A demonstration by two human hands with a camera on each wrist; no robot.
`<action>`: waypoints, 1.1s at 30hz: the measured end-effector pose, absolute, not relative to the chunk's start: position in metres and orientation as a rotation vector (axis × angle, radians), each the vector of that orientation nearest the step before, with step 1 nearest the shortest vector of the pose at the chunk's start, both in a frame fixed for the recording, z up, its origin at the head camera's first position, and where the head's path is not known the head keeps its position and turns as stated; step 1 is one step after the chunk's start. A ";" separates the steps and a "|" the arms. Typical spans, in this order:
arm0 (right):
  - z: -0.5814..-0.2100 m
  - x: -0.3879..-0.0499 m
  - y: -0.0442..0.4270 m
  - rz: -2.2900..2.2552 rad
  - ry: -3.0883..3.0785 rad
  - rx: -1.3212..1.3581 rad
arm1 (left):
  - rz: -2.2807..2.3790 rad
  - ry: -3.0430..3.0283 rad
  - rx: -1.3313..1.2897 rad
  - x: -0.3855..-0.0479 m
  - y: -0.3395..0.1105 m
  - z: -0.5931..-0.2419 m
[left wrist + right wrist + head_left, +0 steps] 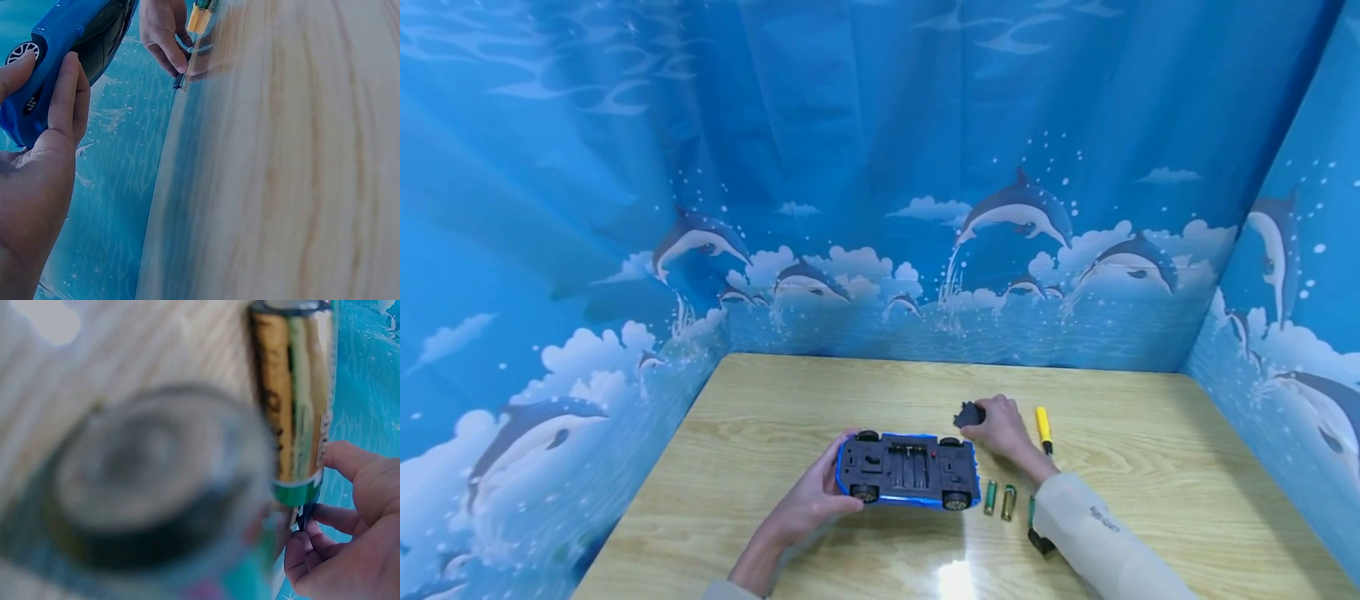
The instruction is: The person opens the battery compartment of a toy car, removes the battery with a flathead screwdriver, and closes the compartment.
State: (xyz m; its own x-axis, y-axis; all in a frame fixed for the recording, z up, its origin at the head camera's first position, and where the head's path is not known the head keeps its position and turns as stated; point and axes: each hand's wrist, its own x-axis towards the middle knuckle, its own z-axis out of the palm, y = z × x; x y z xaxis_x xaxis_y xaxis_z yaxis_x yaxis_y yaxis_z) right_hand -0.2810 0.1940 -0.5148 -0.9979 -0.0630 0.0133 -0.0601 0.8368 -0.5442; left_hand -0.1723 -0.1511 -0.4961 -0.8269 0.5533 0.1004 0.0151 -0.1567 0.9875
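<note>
In the head view, my left hand (811, 500) grips one end of a blue toy car (874, 473), thumb along the near side. The car's dark underside faces up, and its battery compartment (910, 468) is uncovered, with no batteries visible inside. Beyond the car's other end, my right hand (1004, 432) pinches a small black cover (972, 415) between thumb and fingers. The left wrist view shows the fingers around the blue body (59, 31) by a wheel. In the right wrist view, a gold-and-green battery (294, 400) partly blocks the right hand (362, 519).
Two batteries, one green (990, 497) and one gold (1008, 502), lie right of the car. A yellow-handled screwdriver (1043, 427) lies beyond the right wrist. Under the right sleeve, a black object (1041, 542) is partly hidden. A dolphin-print curtain (880, 208) borders the wooden table (790, 387).
</note>
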 end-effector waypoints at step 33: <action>-0.456 -0.223 0.190 -1.509 3.040 -0.575 | 2.060 1.732 0.620 -0.174 -0.150 -0.496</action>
